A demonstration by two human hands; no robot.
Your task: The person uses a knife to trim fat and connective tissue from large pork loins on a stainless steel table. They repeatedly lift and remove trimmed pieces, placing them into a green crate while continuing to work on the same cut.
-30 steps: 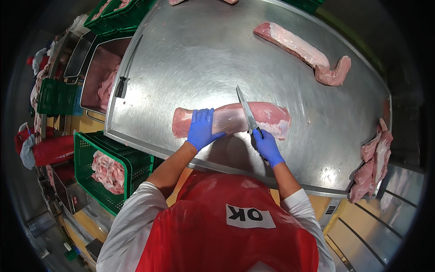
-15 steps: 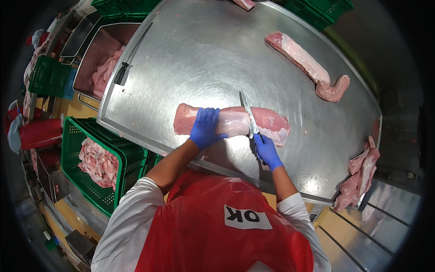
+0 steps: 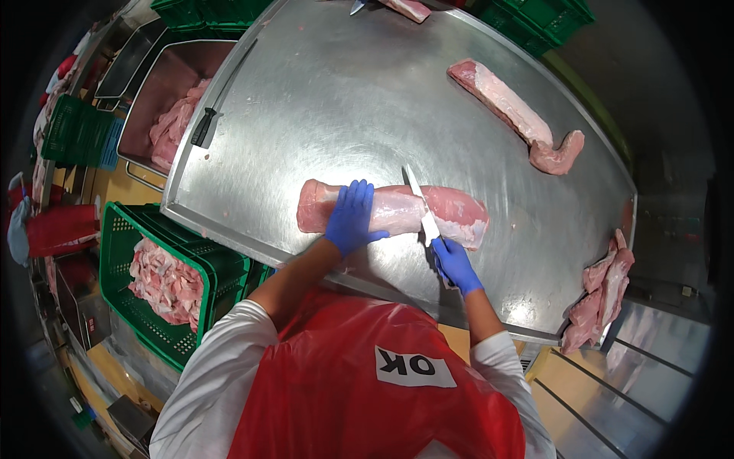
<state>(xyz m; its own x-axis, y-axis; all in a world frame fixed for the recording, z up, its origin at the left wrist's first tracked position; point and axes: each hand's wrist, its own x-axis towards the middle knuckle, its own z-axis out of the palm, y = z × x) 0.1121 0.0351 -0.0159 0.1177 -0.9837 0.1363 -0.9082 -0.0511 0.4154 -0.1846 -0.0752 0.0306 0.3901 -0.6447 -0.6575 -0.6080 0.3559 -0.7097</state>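
Note:
A long boneless slab of pork loin lies crosswise on the steel table in front of me. My left hand, in a blue glove, lies flat on its left part with the fingers stretched out. In my blue-gloved right hand the handle of a knife is gripped. Its blade lies across the loin right of the middle, the tip pointing away from me past the far side. Whether the blade has gone through the meat cannot be made out.
Another long meat piece lies at the far right, several strips at the right corner. A black-handled sharpening steel rests along the left edge. Left of the table stand a green crate of trimmings and a steel tub with meat.
The knife and my right hand have shifted slightly toward me, with the blade still across the loin. My left hand stays on the meat. A blade tip now shows at the table's far edge.

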